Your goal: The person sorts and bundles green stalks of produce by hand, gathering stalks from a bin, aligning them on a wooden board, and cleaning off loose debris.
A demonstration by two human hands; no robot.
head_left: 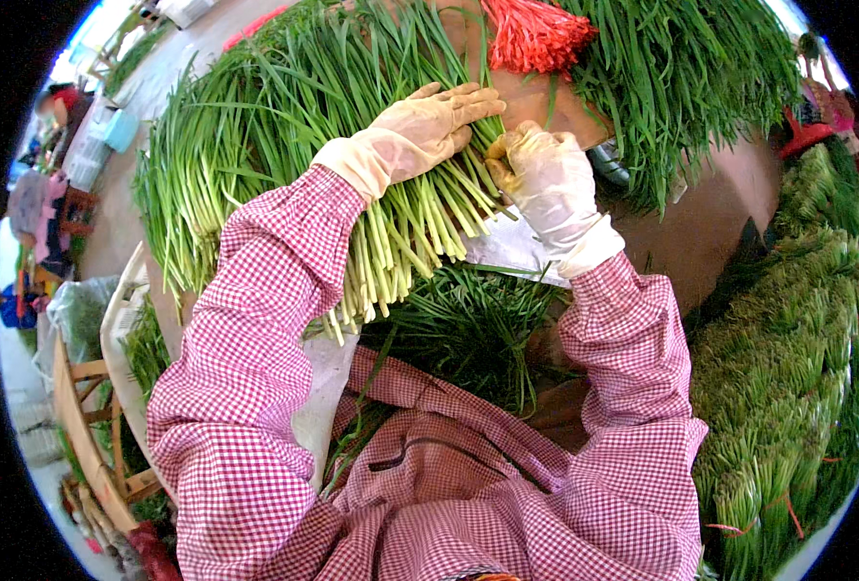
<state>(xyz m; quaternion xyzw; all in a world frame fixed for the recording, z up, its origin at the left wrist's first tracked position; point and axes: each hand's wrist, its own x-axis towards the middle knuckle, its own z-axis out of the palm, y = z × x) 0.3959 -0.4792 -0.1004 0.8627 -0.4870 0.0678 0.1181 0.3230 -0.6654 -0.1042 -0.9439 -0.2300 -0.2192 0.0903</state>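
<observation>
A thick spread of garlic chives (255, 136), green leaves with pale cut stems, lies across the work surface in front of me. My left hand (415, 136), in a cream glove, rests flat on the chives with its fingers stretched to the right. Close to those fingertips, my right hand (549, 184), also gloved, has its fingers curled at the right edge of the spread. A few chive stalks run into its pinch, though the glove partly hides them. The pale stem ends point toward me and hang over the near edge.
A bundle of red ties (538, 37) lies beyond my hands. More loose chives (676, 87) lie at the far right. Stacked bundles (788, 358) line the right side. Loose greens (483, 324) sit in front of my body. A wooden chair frame (91, 436) stands at left.
</observation>
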